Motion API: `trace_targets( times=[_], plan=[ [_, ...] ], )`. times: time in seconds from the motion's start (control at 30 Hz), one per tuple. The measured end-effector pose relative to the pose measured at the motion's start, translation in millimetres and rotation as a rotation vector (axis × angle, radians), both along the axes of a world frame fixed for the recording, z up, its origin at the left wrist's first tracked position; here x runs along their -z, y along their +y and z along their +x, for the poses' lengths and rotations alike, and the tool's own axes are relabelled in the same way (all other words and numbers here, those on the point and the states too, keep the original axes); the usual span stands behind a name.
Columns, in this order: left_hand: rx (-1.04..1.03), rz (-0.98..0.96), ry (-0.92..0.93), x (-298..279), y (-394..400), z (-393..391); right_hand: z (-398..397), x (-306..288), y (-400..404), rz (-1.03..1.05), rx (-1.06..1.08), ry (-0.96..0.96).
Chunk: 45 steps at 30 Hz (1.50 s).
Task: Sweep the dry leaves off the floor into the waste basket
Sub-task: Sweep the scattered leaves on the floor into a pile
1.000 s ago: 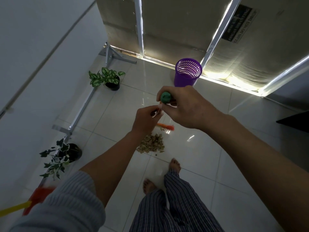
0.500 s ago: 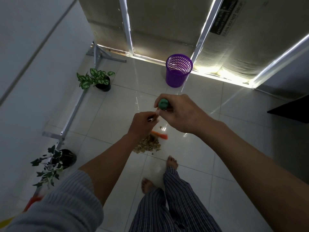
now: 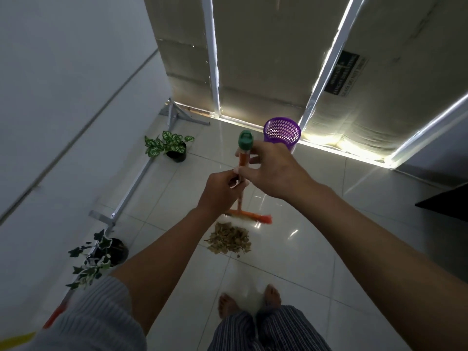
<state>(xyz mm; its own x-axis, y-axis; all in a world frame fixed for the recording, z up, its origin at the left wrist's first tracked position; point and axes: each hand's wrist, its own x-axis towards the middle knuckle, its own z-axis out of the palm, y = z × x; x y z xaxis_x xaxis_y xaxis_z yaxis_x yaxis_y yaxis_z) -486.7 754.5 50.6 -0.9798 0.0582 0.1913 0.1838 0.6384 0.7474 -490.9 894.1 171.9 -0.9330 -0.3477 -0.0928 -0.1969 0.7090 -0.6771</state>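
orange plastic broom handle with a green cap (image 3: 242, 158) is clamped by both sets of fingers: the right hand (image 3: 272, 171) curls round it near the top, the left hand (image 3: 219, 190) pinches it just below. its orange bristle head (image 3: 249, 215) sits on the pale glossy tile floor (image 3: 316, 249), on the far side of the heap of dry brown leaves (image 3: 229, 238), between heap and purple mesh plastic waste basket (image 3: 282, 133). better to lift the head over to the heap's near side, then push in short low strokes toward the basket, keeping the 1 pile together.

Tiled floor (image 3: 291, 262) bears leaf pile (image 3: 229, 238), purple basket (image 3: 281, 133), two potted plants (image 3: 170, 146)
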Motion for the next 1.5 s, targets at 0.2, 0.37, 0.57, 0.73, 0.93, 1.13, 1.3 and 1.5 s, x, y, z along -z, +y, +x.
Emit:
trace_targets(
  times=[0.2, 0.37, 0.57, 0.73, 0.93, 1.13, 1.3, 1.5],
  plan=[
    [-0.026, 0.078, -0.002, -18, -4, 21, 10, -8, -10, -0.017, -0.072, 0.069],
    [-0.136, 0.126, -0.053, -30, -12, 56, 33, -18, -10, -0.049, -0.175, 0.129],
    [-0.279, 0.109, 0.016, -38, -40, 120, 78, -24, -44, -0.136, -0.312, 0.189],
    [-0.449, 0.082, 0.028, -41, -84, 173, 117, -28, -100, -0.156, -0.413, 0.208],
    [-0.584, 0.027, 0.035, -37, -162, 248, 172, -30, -187, -0.142, -0.519, 0.183],
    [-0.674, -0.056, 0.028, -33, -252, 331, 244, -29, -285, -0.101, -0.623, 0.183],
    [-0.714, -0.062, -0.024, -26, -316, 387, 294, -24, -353, -0.090, -0.687, 0.155],
    [-0.785, -0.031, -0.019, -13, -384, 415, 318, -13, -427, -0.085, -0.721, 0.093]
  ],
)
